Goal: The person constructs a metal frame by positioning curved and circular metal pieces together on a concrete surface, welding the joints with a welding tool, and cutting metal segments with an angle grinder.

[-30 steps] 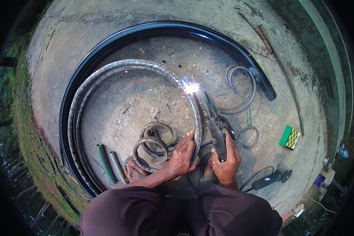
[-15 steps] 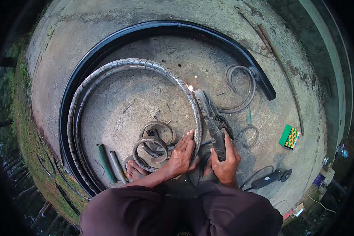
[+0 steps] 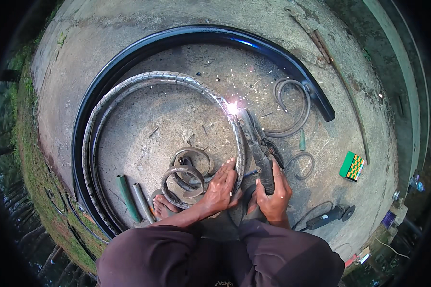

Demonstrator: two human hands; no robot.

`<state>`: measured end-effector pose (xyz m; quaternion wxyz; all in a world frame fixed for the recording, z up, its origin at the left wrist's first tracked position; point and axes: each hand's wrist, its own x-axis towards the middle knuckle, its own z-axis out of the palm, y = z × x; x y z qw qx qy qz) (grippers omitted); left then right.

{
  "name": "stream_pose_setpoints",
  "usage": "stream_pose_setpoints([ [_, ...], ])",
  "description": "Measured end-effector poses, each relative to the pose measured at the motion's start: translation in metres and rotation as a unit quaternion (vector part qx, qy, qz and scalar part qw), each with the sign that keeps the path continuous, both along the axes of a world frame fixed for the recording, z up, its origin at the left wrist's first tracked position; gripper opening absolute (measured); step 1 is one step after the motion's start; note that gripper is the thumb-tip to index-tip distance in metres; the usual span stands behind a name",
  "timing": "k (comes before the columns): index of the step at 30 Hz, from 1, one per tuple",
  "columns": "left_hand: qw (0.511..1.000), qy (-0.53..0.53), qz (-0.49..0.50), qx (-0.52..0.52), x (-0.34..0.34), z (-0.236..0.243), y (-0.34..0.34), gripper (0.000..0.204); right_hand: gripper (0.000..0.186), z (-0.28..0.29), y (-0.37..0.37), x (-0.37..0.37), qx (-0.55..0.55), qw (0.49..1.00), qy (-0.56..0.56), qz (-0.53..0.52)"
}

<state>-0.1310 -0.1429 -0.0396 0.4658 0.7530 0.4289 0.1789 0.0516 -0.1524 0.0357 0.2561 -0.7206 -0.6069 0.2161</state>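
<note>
A welding electrode holder [image 3: 257,155] is gripped in my right hand [image 3: 276,198], its jaw end pointing up and left. At its tip a bright arc [image 3: 232,107] burns against the right side of a curved metal pipe ring [image 3: 87,138], throwing sparks. Cross cuts or marks run along this ring. Lower on the same side, my left hand [image 3: 221,187] clasps the pipe, fingers along its inner edge. Just left of that hand, small coiled flat metal rings [image 3: 183,171] stand near my foot. The electrode itself is lost in the glare.
A thick black curved pipe [image 3: 201,31] arcs around the ring. Cable loops [image 3: 301,126], a green-and-orange box [image 3: 352,166] and an angle grinder [image 3: 328,217] lie to the right. Two short tubes [image 3: 129,198] rest by my left foot. A long rod [image 3: 352,95] lies far right.
The small glow at the electrode holder's tip has grown into a bright arc with sparks scattering. Both hands and the ring stay nearly in place.
</note>
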Motion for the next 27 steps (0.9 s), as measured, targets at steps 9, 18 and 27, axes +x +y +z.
stream_pose_setpoints([
  [9,1.000,0.011,-0.002,-0.011,0.002,0.002,0.000,0.063,0.064,0.002,0.000,0.001,-0.003,1.000,0.016,-0.014],
  [18,1.000,0.006,-0.002,-0.006,-0.002,-0.001,-0.002,0.070,0.063,-0.006,-0.003,0.000,0.020,1.000,0.014,0.005],
  [27,1.000,0.000,-0.003,-0.005,0.000,-0.001,0.000,0.071,0.064,-0.006,-0.002,0.001,0.006,1.000,0.013,0.004],
])
